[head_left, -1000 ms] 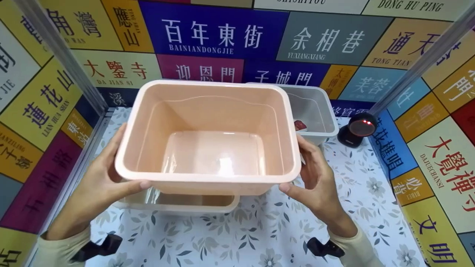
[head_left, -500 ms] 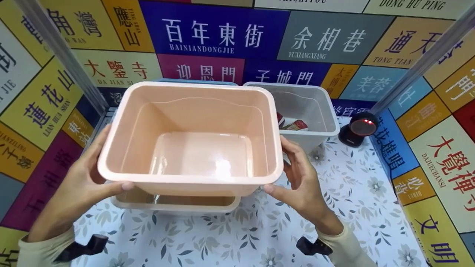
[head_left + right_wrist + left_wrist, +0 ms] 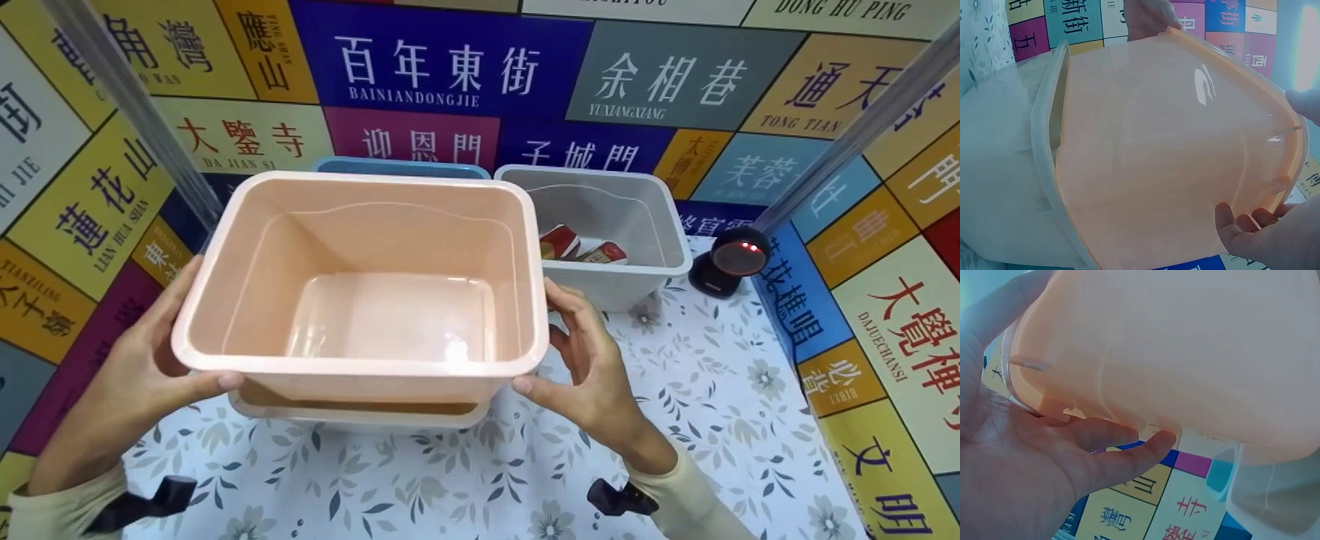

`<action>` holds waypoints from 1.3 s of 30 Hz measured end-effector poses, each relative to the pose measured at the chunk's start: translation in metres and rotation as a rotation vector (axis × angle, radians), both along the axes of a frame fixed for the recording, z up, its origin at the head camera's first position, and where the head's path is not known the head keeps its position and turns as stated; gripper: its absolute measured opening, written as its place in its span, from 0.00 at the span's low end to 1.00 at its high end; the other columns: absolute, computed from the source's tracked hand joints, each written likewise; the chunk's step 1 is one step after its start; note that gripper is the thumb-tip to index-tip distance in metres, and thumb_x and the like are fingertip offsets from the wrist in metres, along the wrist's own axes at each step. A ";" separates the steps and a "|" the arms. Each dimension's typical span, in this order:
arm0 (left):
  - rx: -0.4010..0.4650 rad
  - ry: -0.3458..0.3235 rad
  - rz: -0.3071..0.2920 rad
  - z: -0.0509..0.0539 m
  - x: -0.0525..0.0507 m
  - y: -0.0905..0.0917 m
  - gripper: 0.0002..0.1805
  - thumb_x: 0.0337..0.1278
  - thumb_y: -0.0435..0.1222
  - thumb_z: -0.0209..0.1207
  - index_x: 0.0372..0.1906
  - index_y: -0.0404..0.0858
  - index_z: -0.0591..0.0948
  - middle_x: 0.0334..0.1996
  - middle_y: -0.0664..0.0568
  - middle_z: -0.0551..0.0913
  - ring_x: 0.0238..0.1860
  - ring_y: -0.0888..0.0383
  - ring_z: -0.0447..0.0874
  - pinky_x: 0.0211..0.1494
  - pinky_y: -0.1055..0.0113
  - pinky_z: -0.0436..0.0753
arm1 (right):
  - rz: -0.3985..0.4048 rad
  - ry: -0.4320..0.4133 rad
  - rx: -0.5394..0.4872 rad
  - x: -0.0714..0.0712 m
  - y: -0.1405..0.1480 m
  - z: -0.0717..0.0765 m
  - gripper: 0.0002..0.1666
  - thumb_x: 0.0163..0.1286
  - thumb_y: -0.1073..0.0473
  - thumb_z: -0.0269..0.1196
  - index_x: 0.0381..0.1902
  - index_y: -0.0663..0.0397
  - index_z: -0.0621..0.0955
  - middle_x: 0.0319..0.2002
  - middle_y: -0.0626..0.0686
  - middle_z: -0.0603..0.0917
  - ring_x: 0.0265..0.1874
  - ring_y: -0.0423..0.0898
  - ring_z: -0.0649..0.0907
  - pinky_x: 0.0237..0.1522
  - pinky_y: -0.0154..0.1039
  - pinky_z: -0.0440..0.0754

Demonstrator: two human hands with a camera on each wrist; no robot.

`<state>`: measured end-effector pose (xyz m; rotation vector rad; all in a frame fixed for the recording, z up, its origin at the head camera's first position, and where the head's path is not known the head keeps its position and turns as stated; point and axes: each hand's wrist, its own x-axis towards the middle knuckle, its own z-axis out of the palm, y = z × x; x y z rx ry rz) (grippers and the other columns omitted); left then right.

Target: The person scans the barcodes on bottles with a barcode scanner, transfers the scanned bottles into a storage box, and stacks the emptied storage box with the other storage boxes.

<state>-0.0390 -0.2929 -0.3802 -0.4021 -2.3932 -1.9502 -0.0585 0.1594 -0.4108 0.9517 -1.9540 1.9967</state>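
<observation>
A peach plastic storage bin (image 3: 360, 366) is tilted so that its open top faces the head camera; nothing is inside. My left hand (image 3: 131, 375) grips its left end, thumb on the front rim and fingers behind. At the right end my right hand (image 3: 592, 375) holds it, thumb tip at the front corner. The right wrist view shows the bin's outer side (image 3: 1145, 129) and the right fingers (image 3: 1230, 225) bent against it. Directly below stands another bin with a pale rim (image 3: 360, 415), mostly hidden by the held one.
Behind on the right is a translucent bin (image 3: 615, 281) with red packets (image 3: 561, 241) inside. Only the rim of a blue bin (image 3: 405, 168) shows beside it. A black scanner-like device (image 3: 724, 262) stands at right. Printed walls (image 3: 457, 67) surround the flower-patterned tabletop (image 3: 420, 487).
Both hands have carried the peach bin to the left. The blue bin's rim and more of the translucent bin with its red packets have come into sight.
</observation>
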 end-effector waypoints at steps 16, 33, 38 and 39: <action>-0.127 -0.020 0.028 -0.013 -0.005 -0.018 0.72 0.56 0.17 0.75 0.92 0.60 0.44 0.90 0.40 0.48 0.80 0.40 0.70 0.61 0.72 0.84 | 0.047 0.006 0.004 0.001 -0.012 -0.008 0.57 0.61 0.75 0.76 0.84 0.71 0.62 0.77 0.75 0.64 0.78 0.67 0.67 0.77 0.53 0.76; -0.067 -0.102 -0.033 -0.039 -0.004 -0.028 0.72 0.57 0.16 0.73 0.92 0.64 0.44 0.90 0.37 0.44 0.71 0.68 0.75 0.60 0.71 0.86 | 0.065 -0.072 0.020 0.000 -0.017 -0.030 0.58 0.62 0.74 0.79 0.84 0.71 0.62 0.77 0.72 0.64 0.79 0.66 0.68 0.75 0.54 0.78; -0.040 -0.132 -0.037 -0.045 -0.004 -0.031 0.72 0.58 0.16 0.73 0.92 0.64 0.43 0.90 0.38 0.42 0.71 0.68 0.75 0.61 0.71 0.86 | 0.070 -0.084 0.016 -0.001 -0.018 -0.035 0.58 0.60 0.75 0.80 0.83 0.70 0.63 0.76 0.71 0.66 0.77 0.66 0.69 0.73 0.55 0.79; -0.013 -0.140 -0.043 -0.046 -0.004 -0.031 0.72 0.58 0.15 0.72 0.92 0.64 0.43 0.90 0.38 0.41 0.71 0.68 0.75 0.61 0.70 0.86 | 0.069 -0.088 0.015 -0.001 -0.019 -0.036 0.58 0.60 0.75 0.80 0.83 0.70 0.64 0.75 0.72 0.66 0.77 0.67 0.69 0.73 0.56 0.79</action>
